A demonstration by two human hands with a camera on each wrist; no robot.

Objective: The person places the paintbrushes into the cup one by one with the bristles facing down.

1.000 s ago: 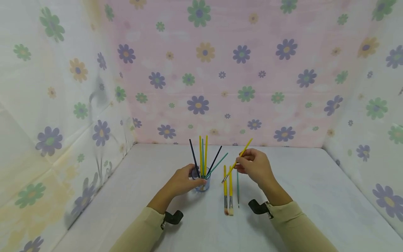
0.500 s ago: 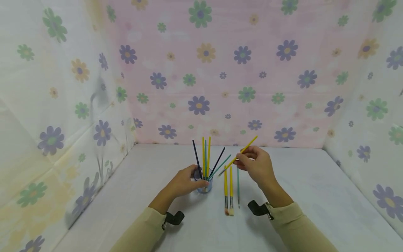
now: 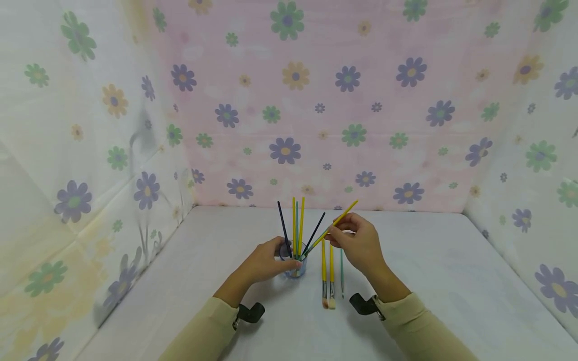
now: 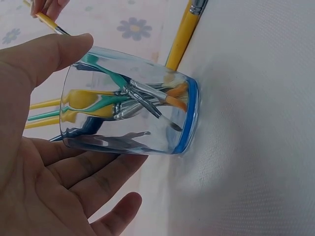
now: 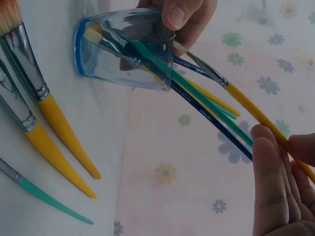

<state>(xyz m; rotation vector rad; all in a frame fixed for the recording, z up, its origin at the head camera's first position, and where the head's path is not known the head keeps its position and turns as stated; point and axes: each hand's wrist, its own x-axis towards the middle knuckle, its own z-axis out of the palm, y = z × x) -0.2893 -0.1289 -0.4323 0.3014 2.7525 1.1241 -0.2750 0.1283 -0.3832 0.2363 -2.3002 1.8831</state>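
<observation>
My left hand (image 3: 264,260) grips a clear glass (image 4: 191,115) with a blue base, thumb on one side and fingers on the other. Inside lean several paintbrushes: dark blue (image 3: 283,225), yellow (image 3: 302,215) and teal (image 5: 162,71), bristles down. Between thumb and fingers, my right hand (image 3: 358,243) pinches a yellow paintbrush (image 5: 251,105) by its handle. That brush slants down to the left; its pale bristles are right at the glass's rim in the right wrist view.
Right of the glass, two yellow flat brushes (image 3: 323,265) and a thin teal brush (image 3: 341,273) lie on the white tabletop (image 3: 180,301), bristles toward me. Flower-patterned cloth (image 3: 325,125) walls the back and both sides.
My right hand has moved left, bringing the yellow paintbrush's bristles to the glass's rim; its tilt changed along the way. The left hand and glass have shifted slightly right.
</observation>
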